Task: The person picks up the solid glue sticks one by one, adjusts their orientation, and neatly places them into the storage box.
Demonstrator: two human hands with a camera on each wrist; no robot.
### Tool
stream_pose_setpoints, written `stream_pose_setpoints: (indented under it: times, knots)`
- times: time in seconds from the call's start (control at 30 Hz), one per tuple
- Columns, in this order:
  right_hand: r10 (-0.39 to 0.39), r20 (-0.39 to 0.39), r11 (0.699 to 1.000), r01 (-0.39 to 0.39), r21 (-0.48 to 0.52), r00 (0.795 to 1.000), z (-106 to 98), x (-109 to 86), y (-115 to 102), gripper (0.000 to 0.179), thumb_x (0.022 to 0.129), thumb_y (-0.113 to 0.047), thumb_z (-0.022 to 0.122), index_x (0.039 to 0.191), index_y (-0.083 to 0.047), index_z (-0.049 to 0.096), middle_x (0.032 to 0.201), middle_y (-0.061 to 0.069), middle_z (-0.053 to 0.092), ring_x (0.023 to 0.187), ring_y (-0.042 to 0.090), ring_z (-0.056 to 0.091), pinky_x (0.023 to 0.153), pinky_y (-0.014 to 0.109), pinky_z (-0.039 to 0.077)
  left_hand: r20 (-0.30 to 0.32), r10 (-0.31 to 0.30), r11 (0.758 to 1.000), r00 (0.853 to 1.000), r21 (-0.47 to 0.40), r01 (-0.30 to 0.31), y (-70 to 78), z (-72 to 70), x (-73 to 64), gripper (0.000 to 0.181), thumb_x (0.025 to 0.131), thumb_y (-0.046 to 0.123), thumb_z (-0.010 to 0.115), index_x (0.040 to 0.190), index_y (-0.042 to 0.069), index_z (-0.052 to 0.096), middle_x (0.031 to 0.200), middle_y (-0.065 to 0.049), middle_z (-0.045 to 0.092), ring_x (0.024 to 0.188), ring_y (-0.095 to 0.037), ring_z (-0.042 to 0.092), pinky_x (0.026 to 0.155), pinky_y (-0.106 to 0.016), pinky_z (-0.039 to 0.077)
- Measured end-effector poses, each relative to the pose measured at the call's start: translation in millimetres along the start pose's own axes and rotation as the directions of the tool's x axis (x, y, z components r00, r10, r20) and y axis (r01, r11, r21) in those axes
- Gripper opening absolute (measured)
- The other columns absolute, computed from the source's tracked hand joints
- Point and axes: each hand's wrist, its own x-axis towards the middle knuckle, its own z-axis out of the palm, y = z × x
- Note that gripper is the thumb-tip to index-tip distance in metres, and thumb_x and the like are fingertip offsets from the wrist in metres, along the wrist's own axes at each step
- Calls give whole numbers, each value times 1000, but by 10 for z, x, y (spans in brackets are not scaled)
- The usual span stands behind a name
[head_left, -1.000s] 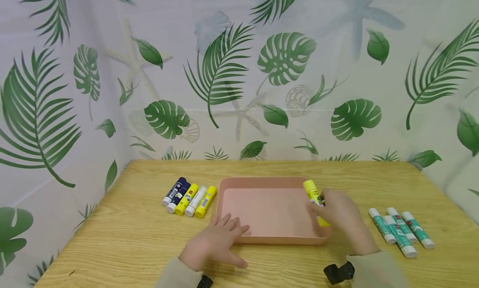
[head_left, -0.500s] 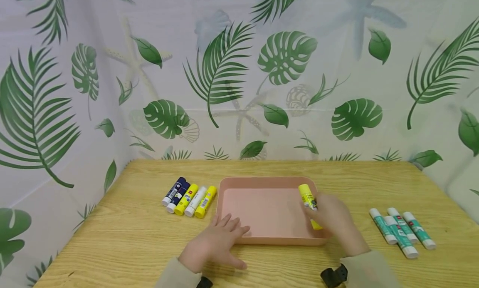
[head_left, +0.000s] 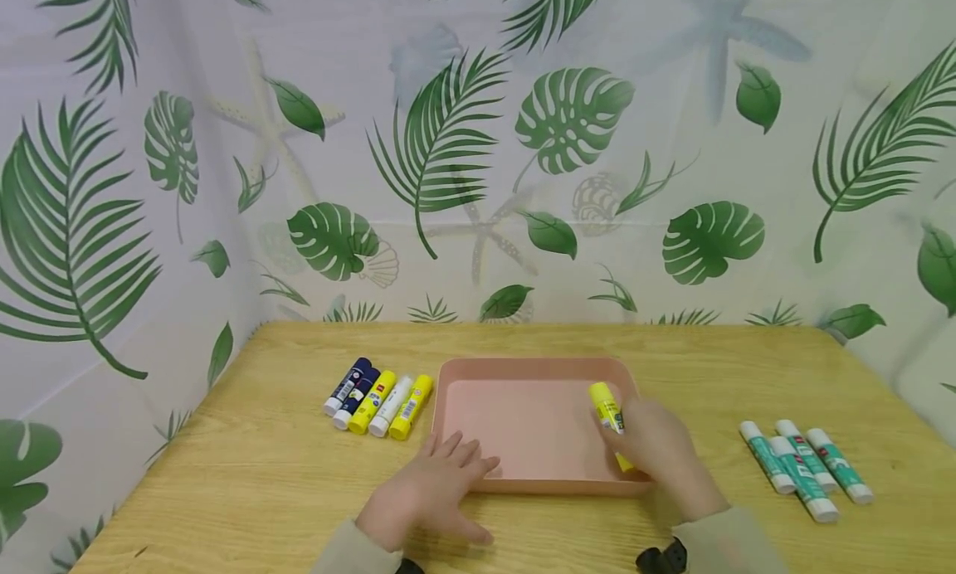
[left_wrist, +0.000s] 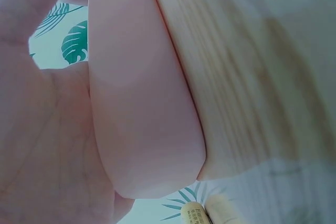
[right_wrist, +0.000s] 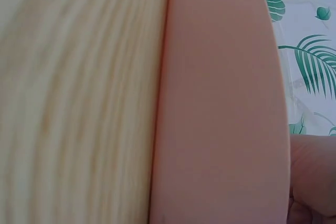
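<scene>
A pink rectangular tray [head_left: 515,420] lies on the wooden table. My right hand [head_left: 660,454] grips a yellow glue stick [head_left: 605,404] over the tray's right end, tilted with its upper end leaning left. Whether the stick touches the tray floor, I cannot tell. Spread fingers of my left hand [head_left: 433,491] rest at the tray's front left rim, holding nothing. The left wrist view shows that palm beside the tray wall [left_wrist: 139,87]. In the right wrist view the tray's outer wall [right_wrist: 220,103] hides the glue stick and most of the hand.
Left of the tray lies a row of glue sticks: dark blue ones [head_left: 349,387], yellow ones [head_left: 411,408] and a white one [head_left: 391,406]. Several teal glue sticks [head_left: 802,474] lie in a cluster at the right. A leaf-patterned cloth [head_left: 478,184] hangs behind the table [head_left: 246,474].
My right hand has carried the yellow glue stick leftward and nearer to me, from the tray's right rim to over its inside. The left hand has stayed in place.
</scene>
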Motion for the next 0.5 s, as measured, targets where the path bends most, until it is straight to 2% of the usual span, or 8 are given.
stream_pose_setpoints:
  times: [0.2, 0.5]
  knots:
    - [14, 28, 1000, -14, -10, 1000, 18, -6, 1, 30, 83, -29, 59, 68, -5, 50, 56, 3, 46, 43, 14, 43, 39, 25, 35, -17, 14, 1000, 1000, 27, -14, 7, 1, -10, 81, 68, 59, 61, 136, 23, 35, 141, -11, 28, 130, -32, 16, 104, -50, 4]
    - [16, 65, 1000, -16, -13, 998, 24, -31, -21, 22, 80, -20, 62, 69, -4, 51, 58, 3, 47, 45, 13, 43, 40, 24, 35, 1, -2, 1000, 1000, -7, 2, -4, 22, -6, 81, 68, 61, 60, 136, 25, 35, 141, -8, 27, 131, -31, 15, 103, -51, 6]
